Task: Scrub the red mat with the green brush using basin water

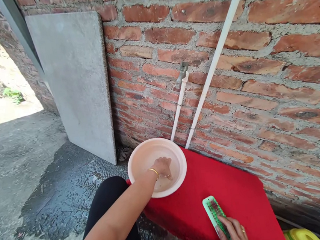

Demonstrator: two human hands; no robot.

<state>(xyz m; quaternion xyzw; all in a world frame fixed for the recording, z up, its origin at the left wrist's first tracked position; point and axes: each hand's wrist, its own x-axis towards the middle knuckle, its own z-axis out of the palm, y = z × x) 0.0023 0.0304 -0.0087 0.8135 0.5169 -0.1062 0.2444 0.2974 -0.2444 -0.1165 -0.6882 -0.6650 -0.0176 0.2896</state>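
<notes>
My left hand (163, 167) reaches into a pale pink basin (136, 182) holding water. Its fingers bend downward and the thumb stands apart from them; nothing shows in the hand, though the fingertips are partly hidden. A gold bangle circles that wrist. Near the bottom edge, my right hand (235, 233) grips a green scrub brush (211, 210), thumb on one side and fingers on the other. Green bristles with dark reddish bits face up and to the right. The brush is over a bright red cloth-like surface (240, 187), on which the basin also stands at the far left end.
A brick wall (232, 101) rises right behind the red surface, with two white pipes (208, 70) and a tap (183, 72). A grey slab (74, 79) leans at the left. The concrete floor (52, 206) is wet there. Something yellow (301, 235) stands at bottom right.
</notes>
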